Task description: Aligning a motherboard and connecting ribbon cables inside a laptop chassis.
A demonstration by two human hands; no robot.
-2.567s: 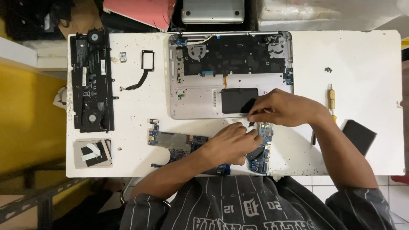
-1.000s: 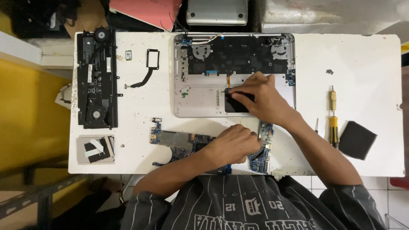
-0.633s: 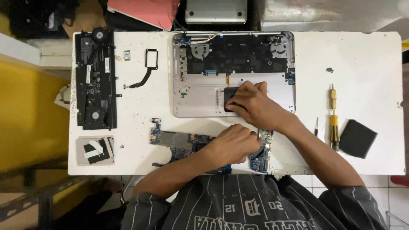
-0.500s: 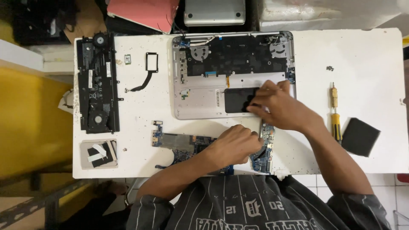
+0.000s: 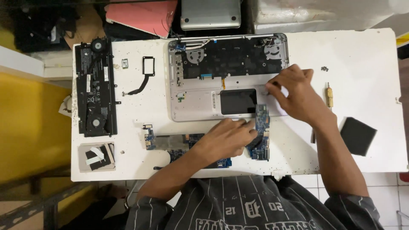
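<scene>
Opened laptop base [image 5: 200, 98] on white table [image 5: 358, 59], both hands at work beside its black touchpad.

Base shell held a black keyboard underside, two fans and the touchpad. Blue circuit board [image 5: 260, 132] lay just below the base's lower edge, overlapping it; left hand [image 5: 228, 138] lay flat on the board, fingers loosely spread, gripping nothing. Right hand [image 5: 296, 96] rested at the base's right lower corner, fingers curled; any hold could not be told. Black battery pack [image 5: 96, 89] lay well left of the base; bare tabletop lay right of it.

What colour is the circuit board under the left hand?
Blue circuit board, seen from the head view.
</scene>
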